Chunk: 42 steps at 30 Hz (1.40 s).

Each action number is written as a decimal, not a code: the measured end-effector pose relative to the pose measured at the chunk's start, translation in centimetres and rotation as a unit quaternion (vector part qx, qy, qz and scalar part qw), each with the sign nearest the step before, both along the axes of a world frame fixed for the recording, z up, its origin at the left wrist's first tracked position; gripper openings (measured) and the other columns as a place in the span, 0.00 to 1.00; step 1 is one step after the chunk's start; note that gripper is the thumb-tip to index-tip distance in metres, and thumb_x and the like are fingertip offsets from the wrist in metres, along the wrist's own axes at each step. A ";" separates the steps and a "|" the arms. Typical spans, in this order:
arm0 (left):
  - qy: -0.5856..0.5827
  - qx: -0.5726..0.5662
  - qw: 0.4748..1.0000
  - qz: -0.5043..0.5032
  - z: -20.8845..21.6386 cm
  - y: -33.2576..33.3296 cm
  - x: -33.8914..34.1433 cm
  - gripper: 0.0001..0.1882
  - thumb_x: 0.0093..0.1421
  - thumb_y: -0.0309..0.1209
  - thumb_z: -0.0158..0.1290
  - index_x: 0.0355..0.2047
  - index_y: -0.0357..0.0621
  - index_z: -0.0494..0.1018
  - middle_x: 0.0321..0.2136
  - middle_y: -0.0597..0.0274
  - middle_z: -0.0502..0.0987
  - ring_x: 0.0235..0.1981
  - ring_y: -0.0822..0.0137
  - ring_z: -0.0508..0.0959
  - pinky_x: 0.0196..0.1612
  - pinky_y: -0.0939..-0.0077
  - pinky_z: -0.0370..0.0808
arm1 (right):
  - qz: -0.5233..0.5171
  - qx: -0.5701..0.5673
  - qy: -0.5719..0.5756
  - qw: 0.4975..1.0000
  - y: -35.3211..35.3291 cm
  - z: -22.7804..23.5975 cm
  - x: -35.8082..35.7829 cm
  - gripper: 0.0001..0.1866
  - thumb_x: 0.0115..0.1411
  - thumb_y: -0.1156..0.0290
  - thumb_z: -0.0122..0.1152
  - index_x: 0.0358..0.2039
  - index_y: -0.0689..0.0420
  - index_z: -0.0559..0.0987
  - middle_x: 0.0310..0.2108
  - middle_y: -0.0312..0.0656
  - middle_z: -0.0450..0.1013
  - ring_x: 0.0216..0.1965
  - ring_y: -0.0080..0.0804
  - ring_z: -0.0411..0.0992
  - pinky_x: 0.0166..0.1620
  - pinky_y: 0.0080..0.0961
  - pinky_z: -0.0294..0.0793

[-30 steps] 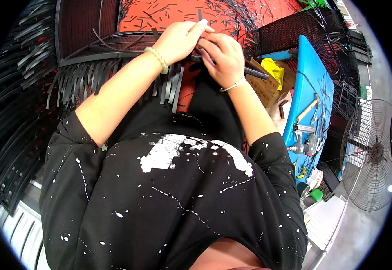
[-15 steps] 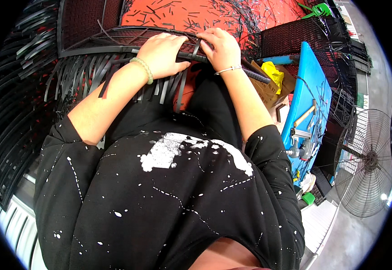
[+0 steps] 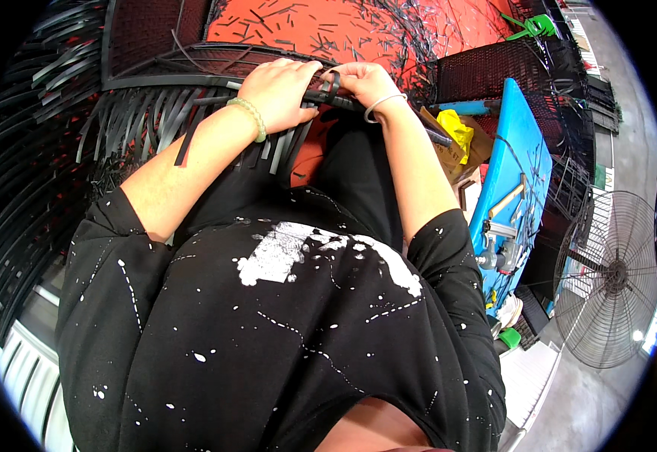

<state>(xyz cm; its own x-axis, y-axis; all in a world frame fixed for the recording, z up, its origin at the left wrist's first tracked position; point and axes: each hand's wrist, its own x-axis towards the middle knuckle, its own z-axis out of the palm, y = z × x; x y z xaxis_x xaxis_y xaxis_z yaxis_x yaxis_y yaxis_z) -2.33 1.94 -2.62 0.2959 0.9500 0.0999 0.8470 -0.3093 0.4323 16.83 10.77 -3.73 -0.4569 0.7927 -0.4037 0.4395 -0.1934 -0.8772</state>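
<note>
A black frame with a dark woven panel lies across my lap, and flat black strips hang from its near bar. My left hand is wrapped over this bar, with the fingers on the far side and the thumb on the near side. Just right of it, my right hand is closed, its thumb and fingertips pinching a flat black strip that bends in a loop at the bar. The far fingertips of both hands are partly hidden.
Beyond the frame, cut strip pieces litter a red surface. To the right stand a blue board holding a hammer and a power tool, a yellow bag, and a large fan. Bundled strips fill the left.
My right hand has turned inward, its fingers curling closer around the strip. The strip, which ran down straight over the bar, now bends in a loop. My left hand has shifted slightly right.
</note>
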 end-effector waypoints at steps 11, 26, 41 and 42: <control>-0.110 0.170 0.978 -0.041 -0.3 -1.1 -0.3 0.31 0.44 0.35 0.65 0.48 0.46 0.67 0.46 0.59 0.72 0.46 0.54 0.72 0.50 0.63 0.69 | 0.212 0.205 -0.030 0.955 -0.5 -0.1 1.2 0.10 0.58 0.70 0.55 0.34 0.63 0.78 0.34 0.44 0.75 0.37 0.37 0.73 0.44 0.27 0.71; -0.168 0.198 0.957 -0.126 2.4 -3.0 -0.6 0.07 0.49 0.28 0.60 0.30 0.44 0.76 0.32 0.65 0.75 0.39 0.61 0.74 0.45 0.66 0.68 | 0.185 0.313 -0.029 0.931 -3.9 2.3 1.8 0.19 0.51 0.67 0.66 0.44 0.55 0.79 0.41 0.44 0.77 0.43 0.40 0.75 0.49 0.31 0.73; -0.051 0.214 0.964 -0.150 0.2 -3.1 -0.1 0.10 0.54 0.33 0.58 0.36 0.48 0.77 0.37 0.67 0.75 0.42 0.64 0.74 0.47 0.66 0.67 | 0.138 0.518 -0.096 0.839 -5.6 0.1 1.6 0.16 0.56 0.65 0.59 0.44 0.57 0.77 0.38 0.44 0.75 0.40 0.43 0.74 0.44 0.35 0.74; -0.047 0.214 0.965 -0.147 0.2 -3.1 0.0 0.10 0.54 0.33 0.58 0.37 0.48 0.77 0.37 0.67 0.76 0.43 0.65 0.74 0.47 0.66 0.67 | 0.139 0.521 -0.094 0.837 -5.6 0.1 1.6 0.16 0.56 0.65 0.59 0.44 0.56 0.77 0.39 0.44 0.74 0.40 0.43 0.74 0.44 0.35 0.73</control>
